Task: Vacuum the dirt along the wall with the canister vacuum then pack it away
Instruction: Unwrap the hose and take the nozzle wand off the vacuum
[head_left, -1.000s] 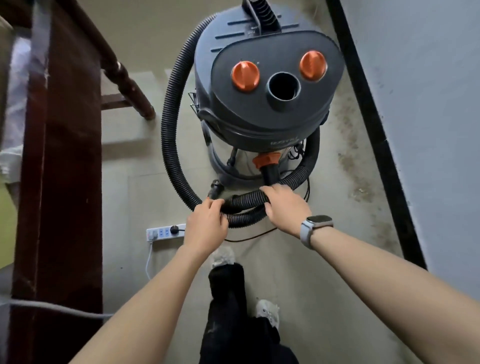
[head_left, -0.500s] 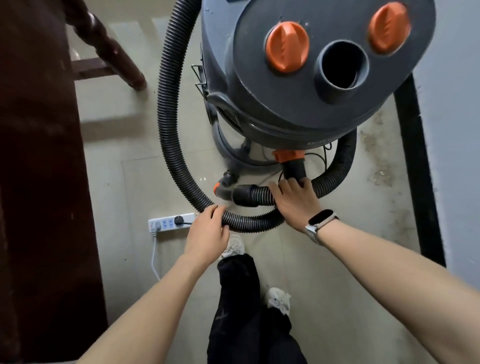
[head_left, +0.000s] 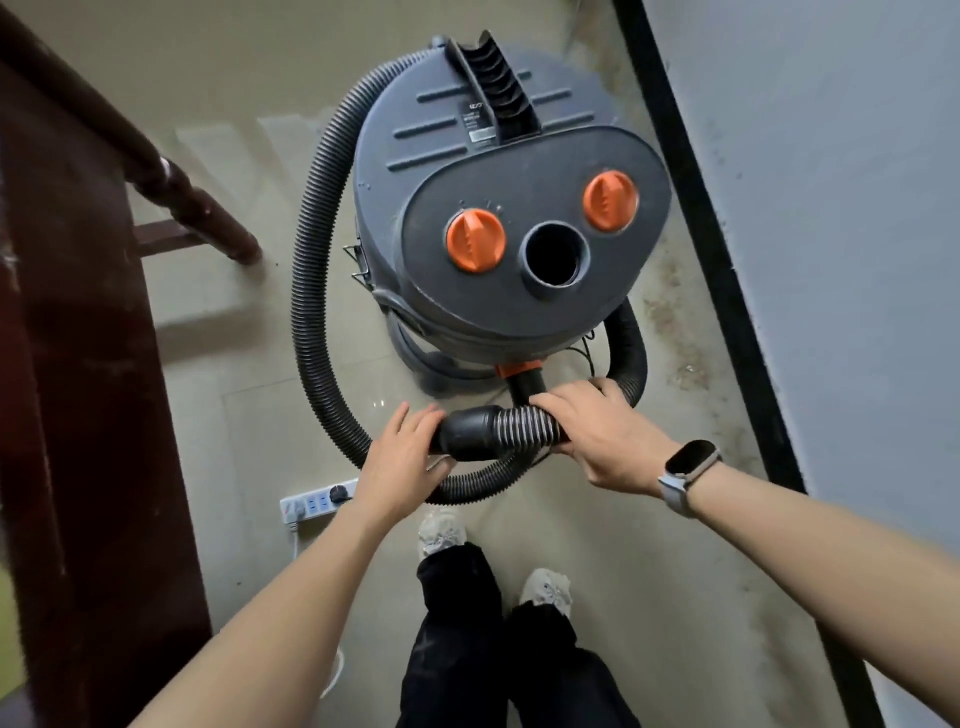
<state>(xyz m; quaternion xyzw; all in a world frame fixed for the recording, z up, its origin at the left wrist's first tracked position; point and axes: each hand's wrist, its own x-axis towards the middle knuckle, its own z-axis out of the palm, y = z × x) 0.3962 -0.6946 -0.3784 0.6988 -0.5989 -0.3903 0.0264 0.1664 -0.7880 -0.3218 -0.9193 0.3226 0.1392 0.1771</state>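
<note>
The canister vacuum (head_left: 498, 218) is seen standing on the floor (head_left: 249, 415) close beside the wall (head_left: 831, 208), with dirt (head_left: 675, 332) streaked along the black baseboard (head_left: 711, 249). The ribbed hose (head_left: 311, 270) is looped from the drum's left side down and round the front, below the orange inlet collar (head_left: 519, 370). The hose's free end, a smooth black cuff (head_left: 467, 430), is held roughly level just in front of the drum, its long axis running left to right. The right hand (head_left: 597, 436) is wrapped over the ribbed stretch directly right of the cuff, fingers curled round it. The left hand (head_left: 405, 457) is laid against the cuff's left end, fingers fairly straight; whether anything is gripped there is unclear, the thumb being hidden. A power strip (head_left: 317, 503) lies on the floor behind the left wrist. The coming move is judged to turn on the cuff end, which the left hand is nearer.
</note>
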